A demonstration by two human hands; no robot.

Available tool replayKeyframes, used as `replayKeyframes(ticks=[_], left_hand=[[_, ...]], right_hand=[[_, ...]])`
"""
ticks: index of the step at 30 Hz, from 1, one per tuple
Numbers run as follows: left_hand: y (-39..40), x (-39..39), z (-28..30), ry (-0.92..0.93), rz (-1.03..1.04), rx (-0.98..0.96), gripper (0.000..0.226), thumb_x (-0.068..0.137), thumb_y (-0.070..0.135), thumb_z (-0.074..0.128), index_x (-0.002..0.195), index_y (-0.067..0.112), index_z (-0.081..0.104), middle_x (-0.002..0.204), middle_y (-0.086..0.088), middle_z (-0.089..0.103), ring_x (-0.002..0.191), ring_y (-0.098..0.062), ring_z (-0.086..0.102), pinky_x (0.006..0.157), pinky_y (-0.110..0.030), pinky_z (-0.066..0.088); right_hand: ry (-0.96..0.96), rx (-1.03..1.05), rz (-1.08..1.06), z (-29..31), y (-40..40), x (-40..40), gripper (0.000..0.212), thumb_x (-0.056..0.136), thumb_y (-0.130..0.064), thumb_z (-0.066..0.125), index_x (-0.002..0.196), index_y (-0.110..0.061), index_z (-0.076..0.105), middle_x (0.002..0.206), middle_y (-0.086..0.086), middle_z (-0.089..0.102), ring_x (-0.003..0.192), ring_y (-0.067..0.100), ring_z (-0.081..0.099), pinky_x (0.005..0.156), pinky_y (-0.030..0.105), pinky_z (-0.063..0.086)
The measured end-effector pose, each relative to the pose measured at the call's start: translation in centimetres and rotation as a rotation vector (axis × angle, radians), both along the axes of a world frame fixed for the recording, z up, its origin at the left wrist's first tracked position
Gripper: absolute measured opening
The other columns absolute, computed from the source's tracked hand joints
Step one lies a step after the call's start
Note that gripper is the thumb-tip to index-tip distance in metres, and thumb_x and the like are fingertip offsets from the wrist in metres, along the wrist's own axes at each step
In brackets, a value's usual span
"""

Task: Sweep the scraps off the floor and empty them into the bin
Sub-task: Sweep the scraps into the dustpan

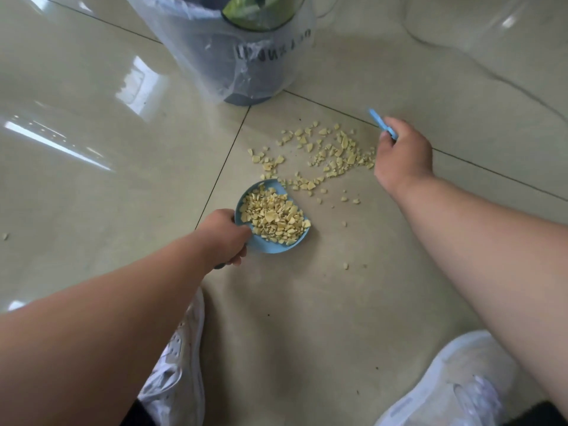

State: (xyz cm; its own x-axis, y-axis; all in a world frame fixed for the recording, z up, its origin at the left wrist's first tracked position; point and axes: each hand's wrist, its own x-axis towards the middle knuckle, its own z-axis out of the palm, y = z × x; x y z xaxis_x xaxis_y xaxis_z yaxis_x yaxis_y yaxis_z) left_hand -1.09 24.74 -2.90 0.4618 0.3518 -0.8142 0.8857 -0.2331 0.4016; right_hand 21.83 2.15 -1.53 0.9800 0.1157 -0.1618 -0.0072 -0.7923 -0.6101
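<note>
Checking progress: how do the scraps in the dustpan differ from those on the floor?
The scraps in the dustpan lie heaped together, held by the left hand; the scraps on the floor lie scattered thin near the right hand, unswept. Both are pale yellow broken bits.

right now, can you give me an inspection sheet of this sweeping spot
surface: glossy beige tile floor, dark grout lines
job's things: blue dustpan heaped with yellow scraps; loose scraps on floor; bag-lined bin behind
clutter: stray scrap far left
hands: left hand grips dustpan handle; right hand grips blue brush handle, bristles hidden
cables: thin cable on floor, right of bin
surroundings: white shoes below
</note>
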Motion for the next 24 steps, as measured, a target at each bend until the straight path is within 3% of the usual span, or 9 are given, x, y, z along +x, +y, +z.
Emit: replayKeyframes(ticks=[4, 7, 10, 14, 19, 24], left_hand=[[1.3, -1.1, -0.9, 0.032, 0.044, -0.009, 0.016, 0.102, 0.015, 0.055, 0.102, 0.004, 0.067, 0.066, -0.018, 0.070, 0.046, -0.026, 0.059, 0.048, -0.027, 0.042], [1.7, -1.1, -1.2, 0.018, 0.049, -0.025, 0.013, 0.102, 0.015, 0.055, 0.100, 0.009, 0.066, 0.069, -0.019, 0.071, 0.051, -0.028, 0.063, 0.056, -0.037, 0.047], [1.9, -1.0, -1.6, 0.012, 0.047, -0.026, 0.011, 0.100, 0.014, 0.055, 0.098, 0.014, 0.066, 0.070, -0.019, 0.072, 0.053, -0.029, 0.065, 0.060, -0.041, 0.050], [2.3, -1.3, -2.3, -0.002, 0.046, -0.016, 0.009, 0.098, 0.018, 0.059, 0.100, 0.018, 0.067, 0.068, -0.021, 0.071, 0.051, -0.031, 0.062, 0.057, -0.043, 0.051], [2.8, -1.5, -2.6, -0.017, 0.036, -0.017, 0.009, 0.097, 0.025, 0.063, 0.102, 0.021, 0.070, 0.082, -0.034, 0.077, 0.049, -0.030, 0.063, 0.057, -0.045, 0.055], [2.4, -1.1, -2.8, -0.018, -0.003, 0.023, 0.012, 0.098, 0.020, 0.059, 0.100, 0.015, 0.069, 0.078, -0.033, 0.076, 0.046, -0.029, 0.062, 0.052, -0.041, 0.053]], right_hand=[[0.056, -0.059, 0.183, -1.6, 1.6, -0.5, 0.038, 0.103, -0.019, 0.048, 0.139, -0.020, 0.060, 0.133, 0.006, 0.067, 0.120, 0.024, 0.061, 0.091, 0.016, 0.038], [0.038, -0.117, 0.320, -2.5, 1.6, -2.5, 0.042, 0.096, -0.014, 0.052, 0.135, -0.022, 0.061, 0.126, 0.009, 0.069, 0.114, 0.031, 0.063, 0.099, 0.032, 0.049], [-0.006, -0.182, 0.447, -2.5, 0.3, -5.3, 0.052, 0.080, -0.001, 0.054, 0.128, -0.016, 0.066, 0.113, 0.012, 0.071, 0.105, 0.038, 0.063, 0.092, 0.045, 0.052], [-0.029, -0.237, 0.567, -2.2, -1.8, -8.4, 0.064, 0.071, -0.002, 0.051, 0.132, -0.018, 0.063, 0.130, 0.002, 0.068, 0.118, 0.030, 0.059, 0.101, 0.044, 0.047], [-0.129, -0.130, 0.475, -1.5, -1.7, -6.3, 0.053, 0.082, 0.005, 0.056, 0.131, -0.013, 0.063, 0.118, 0.012, 0.070, 0.107, 0.036, 0.061, 0.093, 0.046, 0.050], [-0.088, -0.156, 0.278, -2.1, 1.5, -0.1, 0.042, 0.096, -0.011, 0.049, 0.136, -0.017, 0.059, 0.127, 0.012, 0.067, 0.115, 0.036, 0.059, 0.098, 0.041, 0.048]])
